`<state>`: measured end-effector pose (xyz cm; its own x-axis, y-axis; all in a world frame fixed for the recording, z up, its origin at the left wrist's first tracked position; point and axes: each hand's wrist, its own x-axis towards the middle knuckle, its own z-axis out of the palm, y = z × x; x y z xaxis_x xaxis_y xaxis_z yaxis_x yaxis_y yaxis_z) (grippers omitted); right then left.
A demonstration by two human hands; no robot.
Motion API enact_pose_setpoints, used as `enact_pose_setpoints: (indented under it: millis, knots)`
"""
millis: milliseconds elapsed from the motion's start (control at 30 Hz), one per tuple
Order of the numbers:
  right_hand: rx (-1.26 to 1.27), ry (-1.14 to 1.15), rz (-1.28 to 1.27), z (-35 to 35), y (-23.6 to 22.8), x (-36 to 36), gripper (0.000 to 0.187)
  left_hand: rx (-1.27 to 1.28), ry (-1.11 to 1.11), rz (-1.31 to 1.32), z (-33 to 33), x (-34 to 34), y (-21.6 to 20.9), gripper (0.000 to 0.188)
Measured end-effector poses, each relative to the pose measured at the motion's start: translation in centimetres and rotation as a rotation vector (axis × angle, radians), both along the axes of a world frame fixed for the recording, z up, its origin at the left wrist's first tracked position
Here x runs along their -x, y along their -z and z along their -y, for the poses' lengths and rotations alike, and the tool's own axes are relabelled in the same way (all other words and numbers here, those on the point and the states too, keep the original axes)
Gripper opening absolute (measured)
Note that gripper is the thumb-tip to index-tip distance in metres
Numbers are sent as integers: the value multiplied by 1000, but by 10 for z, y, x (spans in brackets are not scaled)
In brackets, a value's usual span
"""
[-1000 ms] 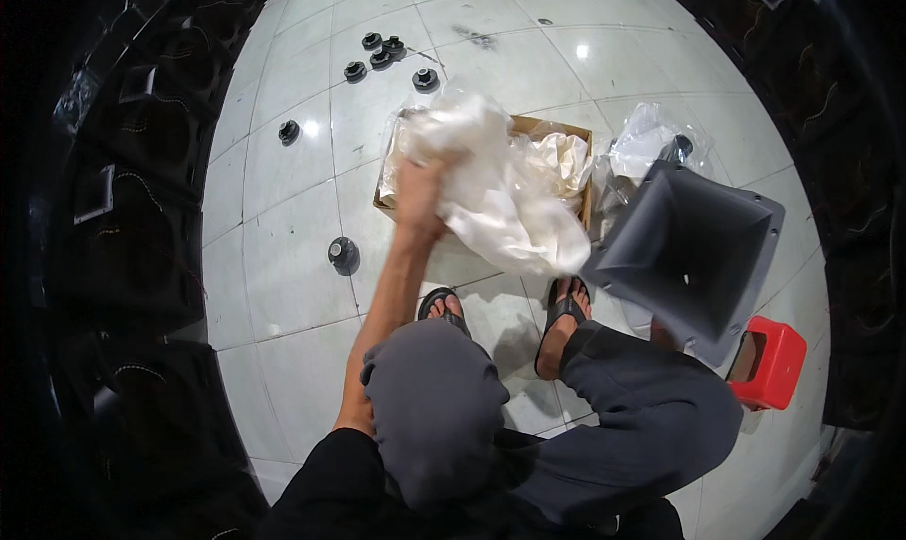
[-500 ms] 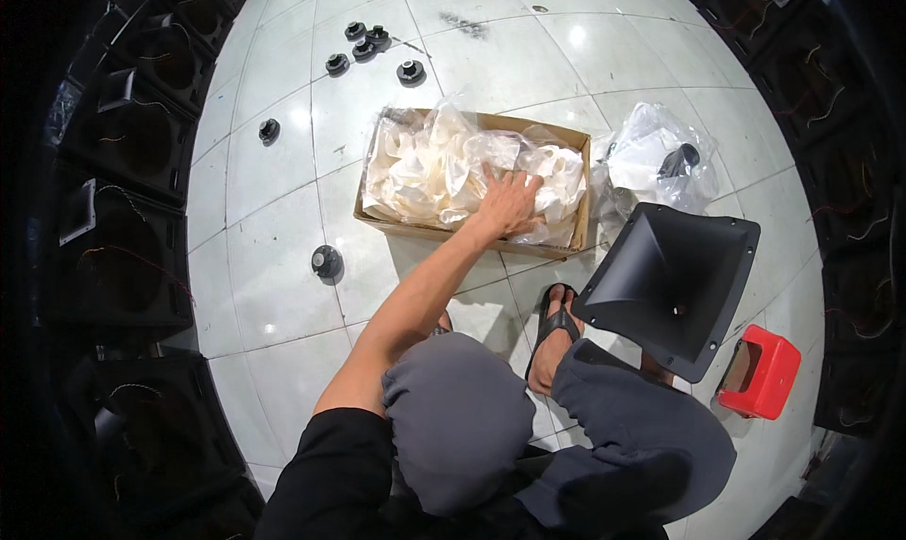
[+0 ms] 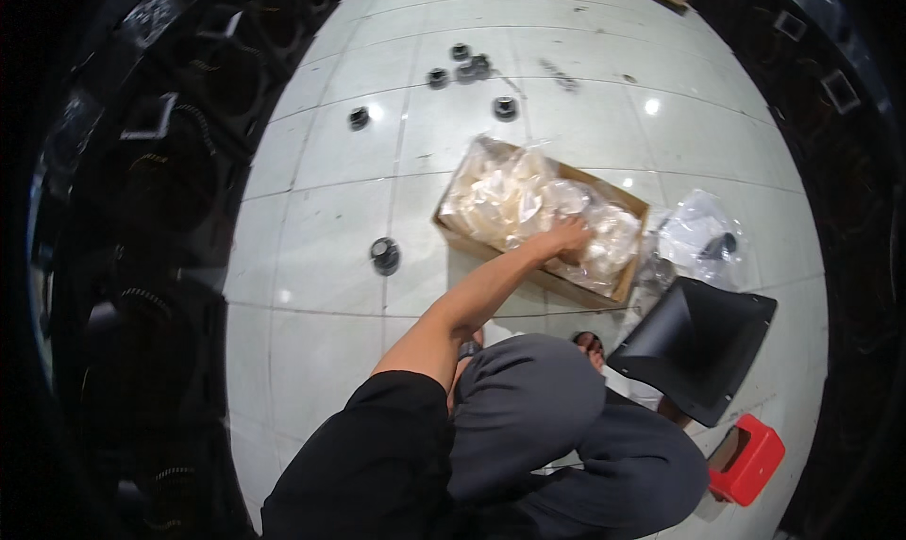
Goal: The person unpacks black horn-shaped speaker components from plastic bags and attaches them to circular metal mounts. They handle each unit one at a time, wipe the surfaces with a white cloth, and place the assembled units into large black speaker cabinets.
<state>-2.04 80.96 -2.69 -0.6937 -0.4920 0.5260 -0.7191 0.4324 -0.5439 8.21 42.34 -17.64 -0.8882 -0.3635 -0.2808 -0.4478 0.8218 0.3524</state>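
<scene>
My left hand (image 3: 569, 238) reaches into a cardboard box (image 3: 462, 243) on the floor. Its fingers, slightly blurred, curl down into a clear plastic bag (image 3: 609, 243), their tips hidden by the film. Crumpled bags with pale, cream-coloured contents (image 3: 505, 200) fill the box. To the right, a black rectangular horn flare (image 3: 698, 347) stands tilted near my legs, its wide mouth facing up. A patch of skin, perhaps my right hand (image 3: 672, 410), shows under the flare's lower edge. Its fingers are hidden, and so is any grip on the flare.
Several round black drivers (image 3: 385, 255) lie on the tiles left of and beyond the box. A clear bag (image 3: 698, 238) with a dark part lies right of it. A red plastic stool (image 3: 750, 460) stands lower right. Dark speaker cabinets (image 3: 156, 191) line both sides.
The view has shifted, moving the box, flare and stool lower in the picture. My left hand stays in the box; its spread fingers now curl deeper into the plastic.
</scene>
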Motion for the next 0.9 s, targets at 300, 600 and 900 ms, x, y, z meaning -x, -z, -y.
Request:
enact_pose_setpoints:
  millis: [300,600,900]
  knots:
    - [-37,6,-73,-1,3,4,19,-15,-275,-949,-53,-143,-149,51]
    - [-77,25,-115,3,1,14,21,229,-1628,-382,-20,-321,39,74]
    - [-74,-3,-105,0,-8,25,28,40,-1533,-362,12,-381,85,79]
